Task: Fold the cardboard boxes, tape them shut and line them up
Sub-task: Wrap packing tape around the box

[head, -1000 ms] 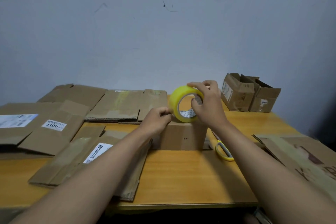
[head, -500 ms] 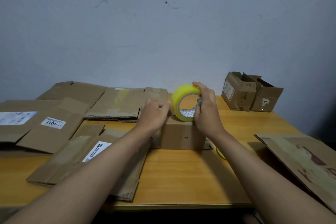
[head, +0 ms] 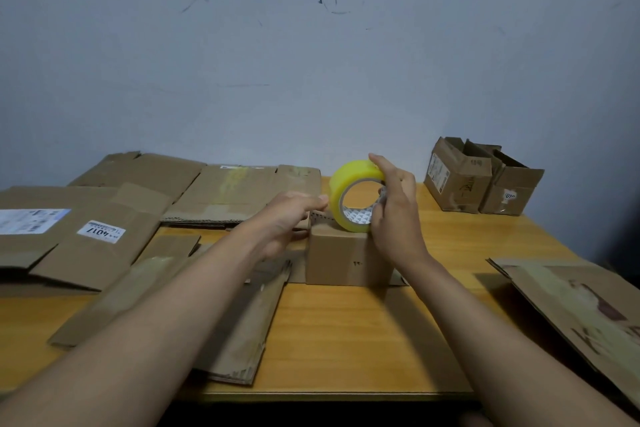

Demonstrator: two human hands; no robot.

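The small cardboard box (head: 348,258) stood folded on the wooden table (head: 346,340) in front of me, flattened cardboard (head: 239,315) lying to its left. My right hand (head: 394,215) gripped the yellow tape roll (head: 355,196) standing on the box's top. My left hand (head: 287,218) hovered beside it, fingers loose, holding nothing. Two open boxes (head: 481,180) sat far right by the wall.

Dim, even indoor light — soft shadows under forearms; slight motion blur, wide-angle bending at edges.
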